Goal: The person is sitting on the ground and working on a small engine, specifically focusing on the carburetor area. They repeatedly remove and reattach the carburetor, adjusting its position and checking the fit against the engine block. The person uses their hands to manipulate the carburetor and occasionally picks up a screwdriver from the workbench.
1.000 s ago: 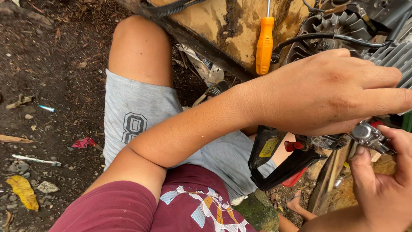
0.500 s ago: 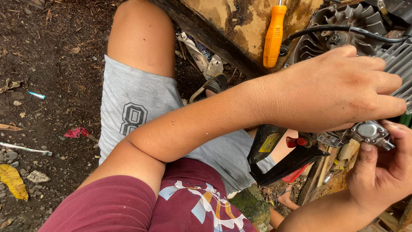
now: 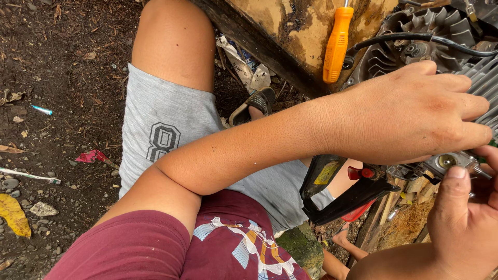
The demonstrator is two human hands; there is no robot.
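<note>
— Both hands were busy on the small engine (image 3: 415, 41), yes? What did the left hand (image 3: 415, 116) do?

— It lay flat over the engine's body, palm down, fingers stretched toward the cooling fins (image 3: 485, 78). It closed on nothing; I think it only pressed, so the engine would not move while the other hand worked.

— And the right hand (image 3: 461, 228)?

— It came up from below. The thumb and the fingers were pinched on a small metal part (image 3: 448, 162), grey and round-faced, that sat at the lower edge of the engine, just under the left palm. How tight the grip was, I cannot tell; the fingers were partly hidden.

— Where was the engine itself?

— On a stained yellowish wooden worktop (image 3: 290, 26), at the upper right. An orange-handled screwdriver (image 3: 337, 44) lay beside the fan wheel, close to the left wrist, probably to be reached quickly.

— Something black was under the arm?

— A black handle frame (image 3: 345, 199) with a red switch (image 3: 361, 173), hanging below the engine, above the grey shorts (image 3: 166, 129). The person sat low over dark dirt ground (image 3: 52, 62) with litter on it.
</note>
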